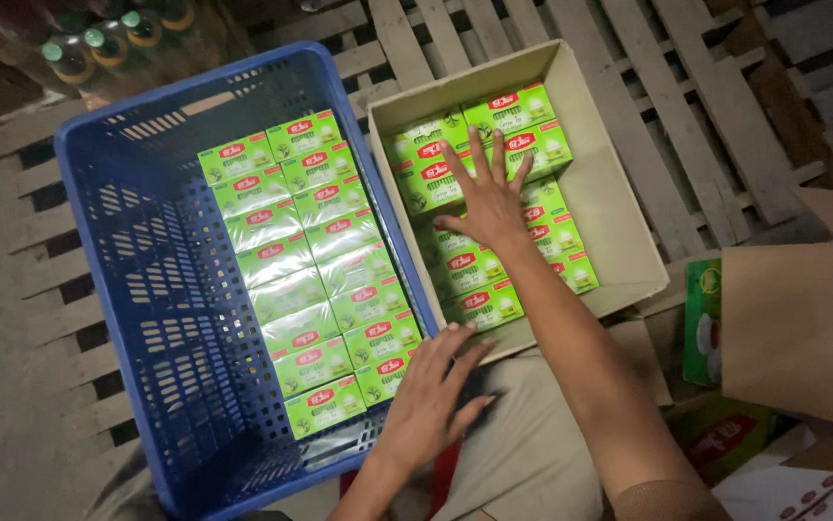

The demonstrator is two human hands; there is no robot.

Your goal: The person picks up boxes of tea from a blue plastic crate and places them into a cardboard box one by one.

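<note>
A blue plastic crate (136, 241) holds two rows of small green boxes (300, 260) wrapped in clear film. Beside it on the right stands an open cardboard carton (619, 212) with more of the same green boxes (522, 125). My right hand (489, 198) lies flat, fingers spread, on the green boxes in the middle of the carton. My left hand (431, 396) is open with fingers apart at the crate's near right corner, hovering by the lowest green boxes and the carton's near edge. Neither hand grips anything.
Everything rests on wooden pallet slats (686, 96). Bottles with green and orange caps (98, 39) stand at the top left. An open brown carton (802, 328) and a green package (701, 318) lie at the right, and printed cardboard (792, 492) at the bottom right.
</note>
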